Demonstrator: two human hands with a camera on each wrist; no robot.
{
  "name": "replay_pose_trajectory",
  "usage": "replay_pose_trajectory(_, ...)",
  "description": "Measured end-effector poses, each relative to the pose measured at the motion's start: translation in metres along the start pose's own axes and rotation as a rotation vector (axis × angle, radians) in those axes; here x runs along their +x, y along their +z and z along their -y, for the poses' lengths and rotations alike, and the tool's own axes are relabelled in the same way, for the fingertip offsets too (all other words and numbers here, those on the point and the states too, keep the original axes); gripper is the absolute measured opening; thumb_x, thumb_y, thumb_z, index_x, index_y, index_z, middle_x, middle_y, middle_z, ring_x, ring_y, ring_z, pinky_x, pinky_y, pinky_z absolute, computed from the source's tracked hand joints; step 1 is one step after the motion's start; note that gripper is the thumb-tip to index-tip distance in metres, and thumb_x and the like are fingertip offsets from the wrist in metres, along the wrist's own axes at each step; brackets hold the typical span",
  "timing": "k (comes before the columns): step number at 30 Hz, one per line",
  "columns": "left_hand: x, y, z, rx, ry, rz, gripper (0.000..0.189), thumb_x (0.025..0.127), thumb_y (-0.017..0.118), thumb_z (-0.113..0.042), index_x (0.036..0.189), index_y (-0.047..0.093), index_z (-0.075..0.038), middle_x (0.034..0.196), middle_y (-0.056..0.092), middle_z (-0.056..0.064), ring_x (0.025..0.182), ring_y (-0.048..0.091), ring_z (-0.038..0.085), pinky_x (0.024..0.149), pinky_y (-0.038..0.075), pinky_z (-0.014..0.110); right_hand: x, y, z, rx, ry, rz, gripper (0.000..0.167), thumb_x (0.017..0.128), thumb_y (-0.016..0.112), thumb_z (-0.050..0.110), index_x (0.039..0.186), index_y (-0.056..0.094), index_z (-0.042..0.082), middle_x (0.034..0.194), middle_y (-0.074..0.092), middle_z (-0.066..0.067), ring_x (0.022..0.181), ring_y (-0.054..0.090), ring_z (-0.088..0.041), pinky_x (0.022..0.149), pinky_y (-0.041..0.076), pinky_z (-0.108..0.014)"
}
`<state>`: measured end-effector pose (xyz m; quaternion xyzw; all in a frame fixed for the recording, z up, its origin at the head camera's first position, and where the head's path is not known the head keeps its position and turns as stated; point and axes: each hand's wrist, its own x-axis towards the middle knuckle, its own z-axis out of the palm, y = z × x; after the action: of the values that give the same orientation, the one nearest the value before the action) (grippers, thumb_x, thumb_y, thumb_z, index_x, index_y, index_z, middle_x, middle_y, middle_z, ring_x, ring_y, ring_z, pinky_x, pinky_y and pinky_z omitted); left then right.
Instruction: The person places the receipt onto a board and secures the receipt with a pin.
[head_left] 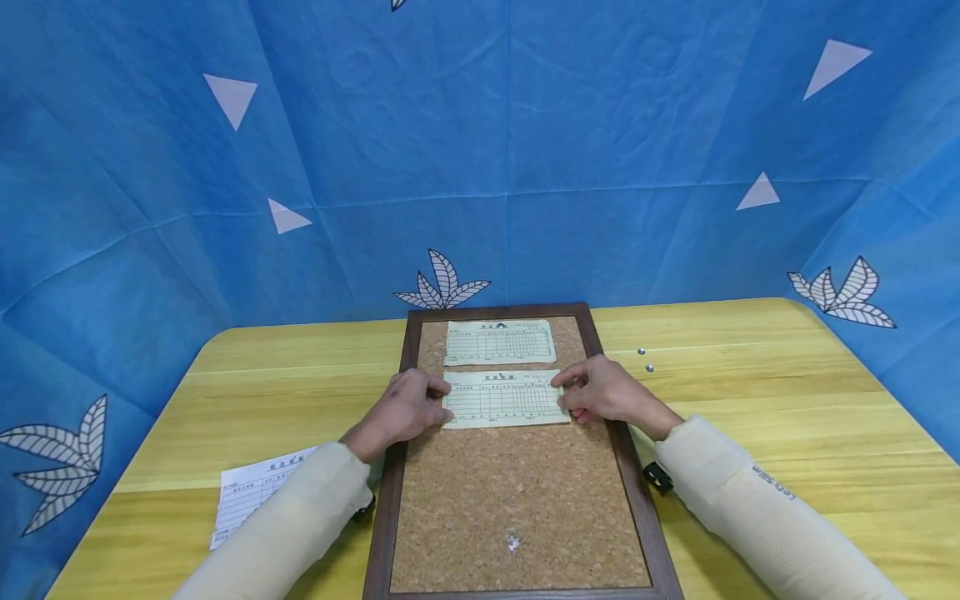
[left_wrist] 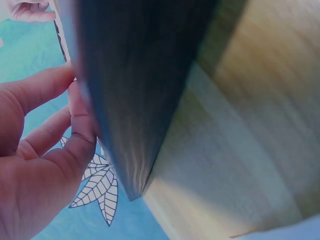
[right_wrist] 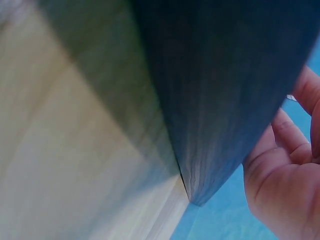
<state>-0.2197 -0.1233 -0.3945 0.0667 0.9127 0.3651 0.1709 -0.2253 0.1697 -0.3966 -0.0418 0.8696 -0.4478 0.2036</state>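
Note:
A pale green printed slip [head_left: 506, 400] lies across the upper half of a corkboard [head_left: 517, 492] with a dark wooden frame. At its left edge, my left hand [head_left: 405, 404] pinches the paper between thumb and fingers. My right hand [head_left: 603, 390] pinches the opposite edge the same way. Just above is a matching slip [head_left: 495, 346], with a shiny tack [head_left: 501, 326] at its top middle. Both wrist views mostly show the dark frame side; there the left hand [left_wrist: 45, 150] and right hand [right_wrist: 290, 165] stand at its edge, the slip hidden.
Two small silver tacks [head_left: 650, 367] lie on the wooden table [head_left: 787, 400] right of the board. A white printed sheet [head_left: 251, 496] lies at the left, partly under the left sleeve. Small shiny bits [head_left: 513, 542] sit low on the cork. A blue patterned cloth [head_left: 510, 150] hangs behind.

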Motion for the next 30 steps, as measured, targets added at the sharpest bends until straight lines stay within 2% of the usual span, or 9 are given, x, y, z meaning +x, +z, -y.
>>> replay_pose_trajectory(5,0.0009,-0.0003,0.0025,0.001,0.007,-0.005,0.038,0.087,0.077,-0.005,0.124,0.069,-0.002,0.118,0.063,0.008,0.089,0.056,0.017,0.075,0.049,0.033,0.0001,0.0002,0.0003,0.012,0.017,-0.004,0.033,0.089,0.068,-0.002,0.122,0.067,-0.007,0.069,0.063,-0.010,0.058,0.063,-0.014,0.058,0.058,-0.033)
replay_pose_trajectory(14,0.0014,-0.0021,0.0061,-0.033,0.021,-0.007,0.039,0.086,0.078,-0.006,0.124,0.069,-0.002,0.115,0.064,0.007,0.092,0.057,0.018,0.075,0.049,0.034,-0.0010,-0.0002,0.0015,0.010,0.030,-0.014,0.032,0.089,0.068,-0.002,0.121,0.067,-0.008,0.071,0.065,-0.010,0.059,0.064,-0.014,0.059,0.058,-0.033)
replay_pose_trajectory(21,0.0022,-0.0027,0.0077,-0.033,0.028,-0.005,0.046,0.085,0.078,-0.006,0.130,0.066,-0.002,0.115,0.064,0.006,0.098,0.054,0.019,0.078,0.047,0.033,-0.0017,-0.0015,0.0012,0.004,0.022,-0.011,0.031,0.090,0.068,-0.002,0.121,0.067,-0.008,0.071,0.067,-0.010,0.060,0.066,-0.015,0.060,0.059,-0.033)
replay_pose_trajectory(30,0.0047,-0.0038,0.0072,-0.041,0.016,0.017,0.048,0.084,0.080,-0.004,0.130,0.065,0.000,0.101,0.065,0.006,0.082,0.052,0.018,0.068,0.045,0.029,-0.0027,-0.0030,0.0004,-0.004,0.024,-0.006,0.031,0.090,0.068,-0.003,0.121,0.067,-0.008,0.071,0.067,-0.010,0.060,0.065,-0.014,0.059,0.058,-0.033)
